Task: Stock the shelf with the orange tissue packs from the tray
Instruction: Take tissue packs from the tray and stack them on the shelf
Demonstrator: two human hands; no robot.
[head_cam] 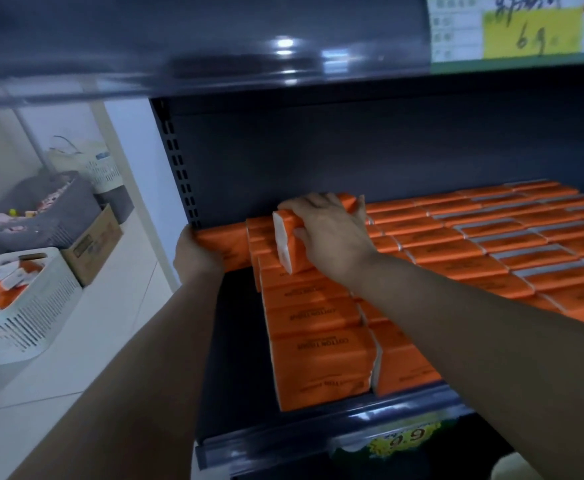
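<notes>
Rows of orange tissue packs [474, 244] lie flat across the dark shelf [318, 431]. My right hand [332, 233] grips one orange tissue pack [285, 244] from above, holding it tilted on top of the left rows, its white end facing me. My left hand [193, 252] holds another orange pack [226, 244] by its left end, at the shelf's far left beside the slotted upright. A white slatted tray [31, 306] with more orange packs stands on the floor at the left.
The shelf above [214, 46] overhangs close over my hands and carries a yellow price label [519, 26]. On the floor at left stand a cardboard box [93, 247], a grey basket [44, 216] and a white basket [101, 168]. A yellow price tag [408, 441] hangs on the shelf's front rail.
</notes>
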